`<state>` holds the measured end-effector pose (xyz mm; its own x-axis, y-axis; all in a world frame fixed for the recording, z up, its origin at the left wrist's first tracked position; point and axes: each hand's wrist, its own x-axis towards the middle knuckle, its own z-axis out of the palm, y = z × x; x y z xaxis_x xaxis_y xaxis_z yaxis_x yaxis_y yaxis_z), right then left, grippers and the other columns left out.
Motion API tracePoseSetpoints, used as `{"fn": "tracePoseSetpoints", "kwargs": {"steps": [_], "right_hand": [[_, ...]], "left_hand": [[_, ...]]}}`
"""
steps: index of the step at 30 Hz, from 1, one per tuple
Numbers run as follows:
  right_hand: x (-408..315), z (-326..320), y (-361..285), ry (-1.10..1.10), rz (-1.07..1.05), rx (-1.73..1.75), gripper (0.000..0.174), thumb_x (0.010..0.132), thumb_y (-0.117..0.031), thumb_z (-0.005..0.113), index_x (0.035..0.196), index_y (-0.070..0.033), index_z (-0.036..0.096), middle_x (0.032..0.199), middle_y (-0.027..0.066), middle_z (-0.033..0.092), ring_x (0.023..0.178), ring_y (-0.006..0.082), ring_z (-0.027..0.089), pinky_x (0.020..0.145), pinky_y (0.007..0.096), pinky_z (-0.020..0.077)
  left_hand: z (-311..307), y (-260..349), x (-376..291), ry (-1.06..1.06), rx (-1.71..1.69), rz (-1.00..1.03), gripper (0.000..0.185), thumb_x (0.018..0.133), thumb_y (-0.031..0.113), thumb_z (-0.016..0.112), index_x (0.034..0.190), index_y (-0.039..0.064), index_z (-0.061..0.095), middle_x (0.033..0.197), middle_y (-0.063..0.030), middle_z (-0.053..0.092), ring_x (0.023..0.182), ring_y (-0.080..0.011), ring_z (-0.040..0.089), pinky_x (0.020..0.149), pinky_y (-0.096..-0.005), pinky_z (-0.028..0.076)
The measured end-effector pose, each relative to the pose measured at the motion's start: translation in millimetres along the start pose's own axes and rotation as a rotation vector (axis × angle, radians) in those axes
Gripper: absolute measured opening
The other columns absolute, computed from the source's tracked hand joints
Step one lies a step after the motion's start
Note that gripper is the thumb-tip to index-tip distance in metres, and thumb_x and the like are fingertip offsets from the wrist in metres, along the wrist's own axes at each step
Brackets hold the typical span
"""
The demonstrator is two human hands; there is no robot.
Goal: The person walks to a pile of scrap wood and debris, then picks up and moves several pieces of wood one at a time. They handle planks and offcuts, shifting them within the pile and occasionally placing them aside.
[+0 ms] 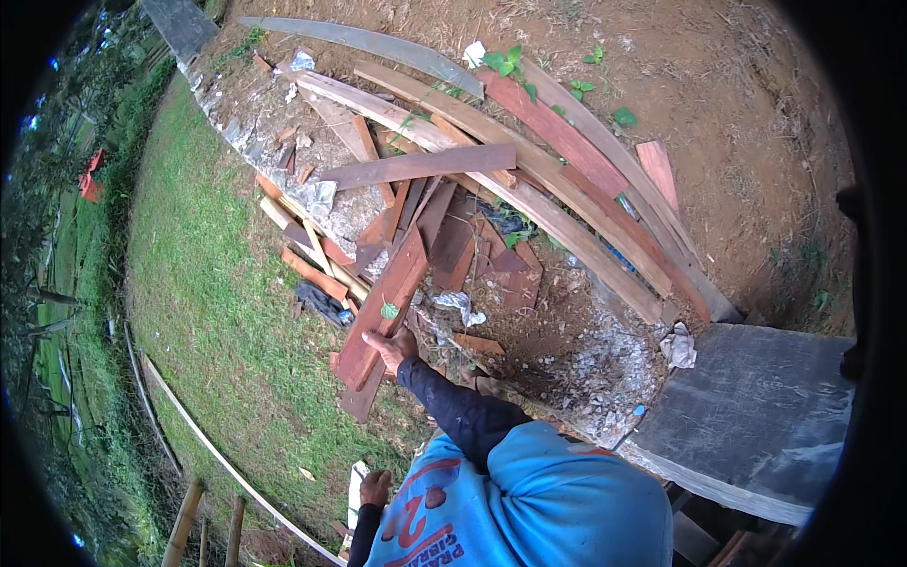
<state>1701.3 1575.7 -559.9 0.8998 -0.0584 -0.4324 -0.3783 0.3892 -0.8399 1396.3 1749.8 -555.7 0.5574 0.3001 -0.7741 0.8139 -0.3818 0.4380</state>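
Observation:
My right hand grips a reddish-brown wooden board near its lower end. The thumb lies across the top face, and the fingers are hidden beneath. A small green leaf rests on that board. A darker wood piece pokes out under its lower end; whether I hold it too is unclear. Low in the view, near my blue shirt, my left hand is curled beside a white object. I cannot tell whether it grips that object.
Short wood offcuts lie heaped under and beyond the board. Long planks stretch across the dirt behind them. A dark slab with a pale edge stands at right. Grass slopes away at left, with bamboo poles at lower left.

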Motion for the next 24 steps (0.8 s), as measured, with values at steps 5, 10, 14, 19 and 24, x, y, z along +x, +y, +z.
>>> {"fn": "tracePoseSetpoints", "kwargs": {"steps": [5,10,14,19,24], "right_hand": [[-51,7,32,-0.112,-0.031,-0.109,0.034,0.073,-0.025,0.077,0.091,0.002,0.067,0.085,0.0087,0.069,0.077,0.0162,0.064,0.072,0.0323,0.0512],[-77,9,39,-0.165,0.083,-0.225,0.034,0.073,-0.026,0.077,0.087,0.003,0.068,0.083,0.0087,0.069,0.074,0.0148,0.063,0.068,0.0325,0.0507],[-105,22,34,-0.248,0.1,-0.262,0.035,0.073,-0.028,0.077,0.087,0.002,0.068,0.083,0.0087,0.069,0.073,0.0141,0.063,0.068,0.0332,0.0501],[-124,49,35,-0.426,0.135,-0.267,0.039,0.074,-0.035,0.076,0.087,0.001,0.068,0.079,0.0063,0.068,0.072,0.0133,0.062,0.067,0.0327,0.0498],[-69,100,59,-0.441,0.014,-0.571,0.076,0.067,-0.046,0.077,0.118,0.004,0.052,0.104,0.0182,0.064,0.098,0.0253,0.062,0.086,0.0377,0.0472]], "left_hand": [[-11,12,26,0.081,-0.381,0.094,0.032,0.087,0.019,0.064,0.105,-0.006,0.062,0.088,-0.0082,0.067,0.075,-0.0139,0.063,0.068,-0.027,0.05],[-1,-14,22,0.097,-0.362,0.079,0.029,0.086,0.02,0.064,0.105,-0.002,0.064,0.084,-0.0053,0.067,0.075,-0.0131,0.062,0.067,-0.0266,0.049],[11,-58,6,0.071,-0.177,0.019,0.034,0.085,0.029,0.064,0.104,0.001,0.065,0.085,-0.0076,0.068,0.073,-0.0149,0.064,0.064,-0.0296,0.05],[9,-81,-22,0.046,-0.079,-0.192,0.033,0.083,0.027,0.063,0.1,-0.001,0.068,0.082,-0.0091,0.068,0.07,-0.0153,0.064,0.065,-0.0299,0.051],[3,-81,-31,0.115,-0.225,-0.206,0.035,0.084,0.028,0.062,0.101,-0.002,0.067,0.084,-0.0106,0.069,0.071,-0.0162,0.065,0.066,-0.0291,0.052]]}}
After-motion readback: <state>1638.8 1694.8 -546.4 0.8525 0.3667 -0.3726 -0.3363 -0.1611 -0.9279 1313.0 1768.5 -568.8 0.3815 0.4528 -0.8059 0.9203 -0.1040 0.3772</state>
